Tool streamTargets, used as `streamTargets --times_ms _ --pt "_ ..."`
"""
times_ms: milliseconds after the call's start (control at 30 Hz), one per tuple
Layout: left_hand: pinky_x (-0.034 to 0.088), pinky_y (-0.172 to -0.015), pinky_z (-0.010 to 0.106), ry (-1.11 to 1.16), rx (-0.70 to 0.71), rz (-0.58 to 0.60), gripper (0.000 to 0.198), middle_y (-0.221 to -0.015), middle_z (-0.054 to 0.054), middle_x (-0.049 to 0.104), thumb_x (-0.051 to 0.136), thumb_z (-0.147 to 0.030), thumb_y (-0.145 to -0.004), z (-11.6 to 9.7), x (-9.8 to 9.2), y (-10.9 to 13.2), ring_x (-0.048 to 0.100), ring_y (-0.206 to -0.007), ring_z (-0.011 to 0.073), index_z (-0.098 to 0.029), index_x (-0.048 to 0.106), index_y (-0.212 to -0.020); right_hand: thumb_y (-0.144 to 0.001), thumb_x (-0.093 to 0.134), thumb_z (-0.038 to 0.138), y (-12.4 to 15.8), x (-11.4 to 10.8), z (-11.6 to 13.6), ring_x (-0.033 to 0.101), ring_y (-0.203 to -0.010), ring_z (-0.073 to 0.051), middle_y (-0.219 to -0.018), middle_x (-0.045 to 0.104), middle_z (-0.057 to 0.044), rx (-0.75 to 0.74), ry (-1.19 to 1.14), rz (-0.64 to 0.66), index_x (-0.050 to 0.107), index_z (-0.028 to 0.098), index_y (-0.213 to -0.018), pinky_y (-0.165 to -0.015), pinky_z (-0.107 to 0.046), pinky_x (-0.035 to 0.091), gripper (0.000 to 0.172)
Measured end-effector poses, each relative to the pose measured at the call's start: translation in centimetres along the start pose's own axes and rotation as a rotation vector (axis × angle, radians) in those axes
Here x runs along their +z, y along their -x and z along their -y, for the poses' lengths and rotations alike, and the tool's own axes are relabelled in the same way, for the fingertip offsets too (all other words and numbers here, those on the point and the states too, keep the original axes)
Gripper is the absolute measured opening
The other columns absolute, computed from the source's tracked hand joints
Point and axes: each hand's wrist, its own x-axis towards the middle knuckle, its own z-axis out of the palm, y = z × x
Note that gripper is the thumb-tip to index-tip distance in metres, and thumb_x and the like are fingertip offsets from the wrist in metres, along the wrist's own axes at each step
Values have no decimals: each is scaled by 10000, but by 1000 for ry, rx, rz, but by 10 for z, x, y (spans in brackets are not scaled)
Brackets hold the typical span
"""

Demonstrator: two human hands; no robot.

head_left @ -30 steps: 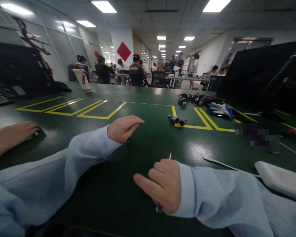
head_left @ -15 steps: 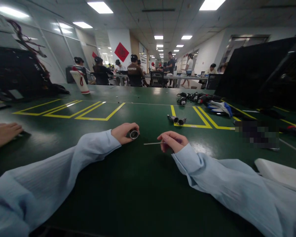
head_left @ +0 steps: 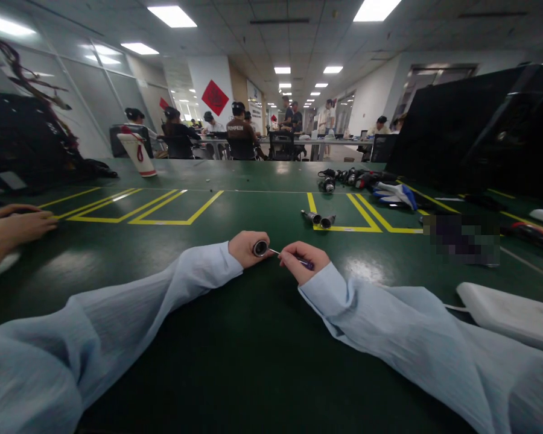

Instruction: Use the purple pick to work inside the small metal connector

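My left hand [head_left: 245, 249] is closed around a round metal connector [head_left: 260, 248], its dark open end facing me. In my right hand [head_left: 302, 260] is a thin screwdriver [head_left: 306, 264] with a dark purple handle, pinched between thumb and fingers. Its slim shaft points left, and the tip meets the side of the connector near my left fingers. Whether the tip sits in a screw is too small to see. Two similar metal connectors, one [head_left: 314, 217] beside the other [head_left: 328, 222], lie farther off on the green table [head_left: 253, 337] at a yellow tape corner.
A pile of dark connectors [head_left: 328, 184] and a blue-and-white glove [head_left: 396, 196] lie at the back right. A white case [head_left: 507, 310] is by my right forearm. Another person's hands [head_left: 15, 229] are at the left edge. A paper cup [head_left: 138, 155] stands at the back left.
My left hand has moved right with the connector, and the two hands are closer together. The screwdriver's tip, apart from the connector before, now reaches it. Another person's hands show farther in at left.
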Motion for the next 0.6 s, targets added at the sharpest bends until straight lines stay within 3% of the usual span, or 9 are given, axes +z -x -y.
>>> streamTargets --times_ms 100,167,300,400,500,600 --pt "344 -473 194 -66 49 -10 249 -550 -16 499 488 -380 -740 -2 1 0 468 -504 95 -152 494 -640 -737 488 261 0 -1 -1 538 -605 -141 -623 604 -32 -43 80 14 600 154 -645 -614 -290 416 181" --pt "347 -475 195 -83 103 4 242 -552 -14 501 480 -371 -748 -2 0 2 469 -505 97 -154 496 -640 -717 510 269 -2 0 -3 526 -566 -132 -586 599 -21 57 -16 49 600 158 -619 -584 -285 414 173" --pt "348 -468 186 -48 117 -23 232 -549 -17 497 496 -352 -751 -3 -2 4 463 -494 87 -155 490 -629 -655 592 291 -10 -1 -12 521 -484 -101 -521 603 10 390 -523 118 597 166 -598 -510 -252 426 138" --pt "353 -468 176 21 92 -61 208 -547 -23 494 519 -328 -738 -5 -2 4 455 -487 77 -154 485 -630 -595 664 300 -15 -2 -19 544 -463 -88 -516 634 7 525 -799 171 606 155 -588 -483 -227 436 156" --pt "359 -473 174 57 86 -64 207 -558 -21 503 527 -329 -734 -6 -1 4 460 -491 74 -150 490 -637 -570 697 306 -16 -4 -20 551 -449 -82 -509 645 2 535 -862 192 616 146 -588 -465 -209 436 180" --pt "360 -479 180 8 61 -57 227 -566 -15 514 516 -350 -744 -5 0 5 471 -501 80 -149 495 -639 -608 678 321 -12 -5 -16 547 -449 -82 -514 643 2 445 -787 141 619 148 -599 -460 -207 436 182"
